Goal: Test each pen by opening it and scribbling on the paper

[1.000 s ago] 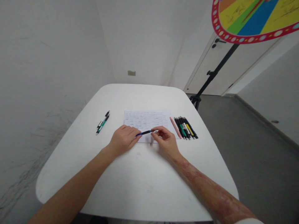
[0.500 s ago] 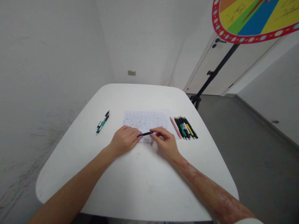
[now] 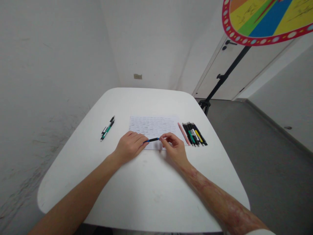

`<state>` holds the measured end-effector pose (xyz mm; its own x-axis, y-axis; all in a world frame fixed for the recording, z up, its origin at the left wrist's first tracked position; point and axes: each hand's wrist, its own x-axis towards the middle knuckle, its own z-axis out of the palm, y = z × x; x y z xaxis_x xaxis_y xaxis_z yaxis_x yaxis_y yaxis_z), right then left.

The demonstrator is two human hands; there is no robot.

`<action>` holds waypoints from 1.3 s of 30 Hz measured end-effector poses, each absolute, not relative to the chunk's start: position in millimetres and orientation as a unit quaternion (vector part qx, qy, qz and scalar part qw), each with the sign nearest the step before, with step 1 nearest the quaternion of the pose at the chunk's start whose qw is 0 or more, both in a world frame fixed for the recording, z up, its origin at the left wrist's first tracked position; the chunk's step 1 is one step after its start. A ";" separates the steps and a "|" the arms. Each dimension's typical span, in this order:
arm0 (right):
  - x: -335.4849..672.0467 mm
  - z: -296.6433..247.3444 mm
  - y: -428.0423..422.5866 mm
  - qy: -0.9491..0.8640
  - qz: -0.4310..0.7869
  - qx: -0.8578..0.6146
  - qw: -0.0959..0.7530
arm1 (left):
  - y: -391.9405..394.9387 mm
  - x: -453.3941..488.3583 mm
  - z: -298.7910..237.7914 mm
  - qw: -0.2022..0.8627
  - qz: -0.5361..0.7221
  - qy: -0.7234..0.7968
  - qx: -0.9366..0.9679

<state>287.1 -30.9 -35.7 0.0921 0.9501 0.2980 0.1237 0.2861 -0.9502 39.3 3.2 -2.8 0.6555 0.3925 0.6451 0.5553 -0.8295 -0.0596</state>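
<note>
A slim black pen with a blue end (image 3: pixel 153 140) lies level across the lower edge of a handwritten sheet of paper (image 3: pixel 153 126), spanning the short gap between the two hands. The right hand (image 3: pixel 174 148) pinches the pen's black end, with thumb and forefinger pressed together on it and the other fingers curled loosely beside them. The left hand (image 3: pixel 129 147) rests palm down at the paper's lower edge, its fingers close together and gently curved. Its fingertips (image 3: pixel 143 139) meet the blue end, though this view cannot show whether they grip it or only touch it. A pink pen (image 3: pixel 183 133) lies just right of the sheet, beside a tight row of pens (image 3: pixel 194 134). Two more pens (image 3: pixel 107 129) lie together well to the left on the white table (image 3: pixel 151 192). Beyond its far right corner, a colourful wheel (image 3: pixel 266 16) stands on a black tripod stand (image 3: pixel 226 72).
</note>
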 end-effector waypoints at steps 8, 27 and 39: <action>285.8 -34.4 -30.7 -0.568 0.374 -0.477 0.556 | 3.9 41.2 -6.1 0.143 -0.331 -0.255 -0.897; 314.3 -13.0 -22.0 -0.709 0.218 -0.456 0.491 | 6.1 41.7 -11.1 0.136 -0.306 -0.268 -0.904; 310.1 -18.3 -21.4 -0.712 0.244 -0.421 0.507 | 6.0 42.2 -10.6 0.159 -0.299 -0.255 -0.906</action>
<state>310.1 -21.4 -18.3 -0.1320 0.8468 0.5152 0.3520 0.5259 -0.7743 42.2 6.0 -10.6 0.6917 0.3663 0.6223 0.5568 -0.8194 -0.1365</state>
